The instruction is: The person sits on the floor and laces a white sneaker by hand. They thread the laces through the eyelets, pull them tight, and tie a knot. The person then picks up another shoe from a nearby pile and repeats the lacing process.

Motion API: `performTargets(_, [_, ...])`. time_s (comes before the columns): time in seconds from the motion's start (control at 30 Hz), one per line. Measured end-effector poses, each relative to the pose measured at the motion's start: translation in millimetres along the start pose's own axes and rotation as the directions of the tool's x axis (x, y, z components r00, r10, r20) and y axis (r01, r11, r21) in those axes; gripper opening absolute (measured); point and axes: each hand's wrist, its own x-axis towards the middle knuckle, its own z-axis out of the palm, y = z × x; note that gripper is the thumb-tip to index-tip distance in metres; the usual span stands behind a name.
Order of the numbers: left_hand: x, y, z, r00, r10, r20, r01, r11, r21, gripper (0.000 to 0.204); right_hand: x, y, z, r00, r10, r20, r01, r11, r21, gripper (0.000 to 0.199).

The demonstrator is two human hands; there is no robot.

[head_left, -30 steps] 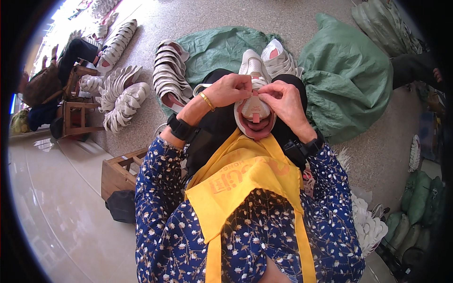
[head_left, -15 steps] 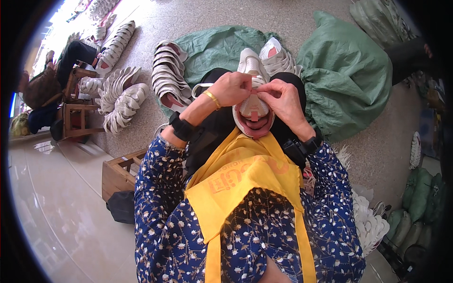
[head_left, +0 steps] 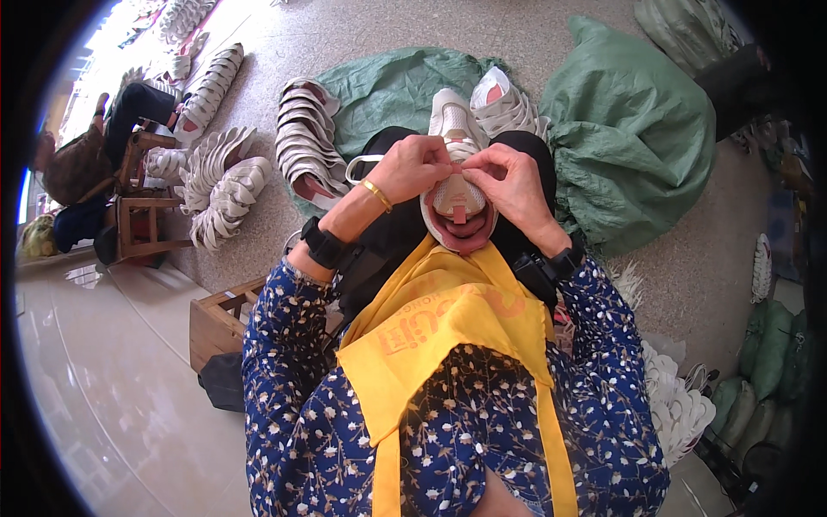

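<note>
A white and pink shoe [head_left: 459, 194] rests between my knees, its toe pointing away and its pink-lined opening toward me. Over its tongue, both hands work close together. My left hand [head_left: 418, 168] is closed in a pinch at the left side of the tongue. From the right, my right hand [head_left: 510, 179] pinches with thumb and forefinger, its tips almost meeting the left ones. What lies between the fingertips is too small to make out; something pinkish shows there. A white shoelace [head_left: 355, 165] loops out to the left, beside my left wrist.
Nested white shoe uppers [head_left: 306, 138] stand in a row at left, with another stack [head_left: 508, 108] beyond the shoe. A full green sack [head_left: 629, 138] bulges at right. Wooden stools [head_left: 226, 323] and more uppers [head_left: 226, 194] are at left, near a seated person [head_left: 138, 108].
Both hands and the shoe have shifted very slightly to the left. The fingertips stay pinched over the tongue.
</note>
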Motion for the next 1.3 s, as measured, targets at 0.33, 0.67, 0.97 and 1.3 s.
performTargets(0.33, [-15,-4,-12,0.999,-0.002,0.054,0.0,0.999,0.039,0.009,2,-1,-2,1.0,0.012,0.01,-0.013,0.995,0.1,0.007])
performTargets(0.67, [-14,10,-6,0.997,0.076,0.002,-0.076,0.992,0.099,0.013,2,-6,-8,0.991,-0.133,-0.028,0.132,0.99,-0.05,0.013])
performTargets(0.97, [-26,23,-9,0.928,0.334,-0.167,-0.227,0.86,0.457,0.011,-10,-2,-42,0.989,0.136,0.057,-0.146,0.838,0.525,0.011])
performTargets(1.3, [-30,30,1,0.815,0.359,-0.455,-0.185,0.905,0.382,0.014,-70,5,-155,0.922,0.318,-0.222,0.077,0.41,0.909,0.014])
